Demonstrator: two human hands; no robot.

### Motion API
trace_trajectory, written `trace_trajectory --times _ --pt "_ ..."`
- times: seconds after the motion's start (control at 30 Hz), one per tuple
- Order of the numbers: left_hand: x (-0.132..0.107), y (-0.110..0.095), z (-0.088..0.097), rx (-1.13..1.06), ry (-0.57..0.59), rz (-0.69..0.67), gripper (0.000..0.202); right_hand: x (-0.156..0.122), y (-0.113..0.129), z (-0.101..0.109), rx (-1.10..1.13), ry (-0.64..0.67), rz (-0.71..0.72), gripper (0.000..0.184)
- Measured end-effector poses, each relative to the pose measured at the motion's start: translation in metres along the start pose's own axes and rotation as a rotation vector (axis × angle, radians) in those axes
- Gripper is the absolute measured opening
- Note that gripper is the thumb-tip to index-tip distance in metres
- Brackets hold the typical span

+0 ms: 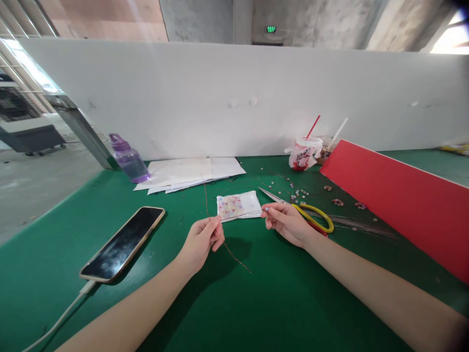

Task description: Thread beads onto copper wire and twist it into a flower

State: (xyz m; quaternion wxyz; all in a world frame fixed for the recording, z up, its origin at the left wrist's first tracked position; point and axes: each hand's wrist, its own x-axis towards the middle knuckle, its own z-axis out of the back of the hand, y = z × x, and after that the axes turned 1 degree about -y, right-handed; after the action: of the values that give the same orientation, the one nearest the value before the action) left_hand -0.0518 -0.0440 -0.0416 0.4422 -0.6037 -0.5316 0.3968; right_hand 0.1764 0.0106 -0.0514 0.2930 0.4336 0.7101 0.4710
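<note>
My left hand [205, 237] pinches a thin brown wire [234, 256] between thumb and fingers. One part of the wire rises above the hand, another slants down to the right, and a strand stretches across to my right hand [286, 222]. That hand is closed in a pinch on a small pale blue bead [267, 209] at the strand's end. Behind the strand lies a white packet [251, 201] with coloured beads showing through it. Scissors [318, 218] with yellow and red handles lie just beyond my right hand, partly covered by it.
Loose beads [298, 195] and finished-looking bead rings [337, 202] lie at the right, near a bundle of wires [362, 226]. A red board [395, 195] leans there. At the left are a phone [124, 244] on a cable, a purple bottle [130, 161] and papers [186, 171]. A wrapped cup [303, 154] stands behind.
</note>
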Motion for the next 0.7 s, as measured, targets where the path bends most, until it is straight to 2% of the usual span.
trace_trajectory --times 0.7 --pt "-0.0003 0.0007 0.0003 0.004 0.002 -0.003 0.035 -0.0003 0.0006 -0.0016 -0.015 -0.008 0.016 0.018"
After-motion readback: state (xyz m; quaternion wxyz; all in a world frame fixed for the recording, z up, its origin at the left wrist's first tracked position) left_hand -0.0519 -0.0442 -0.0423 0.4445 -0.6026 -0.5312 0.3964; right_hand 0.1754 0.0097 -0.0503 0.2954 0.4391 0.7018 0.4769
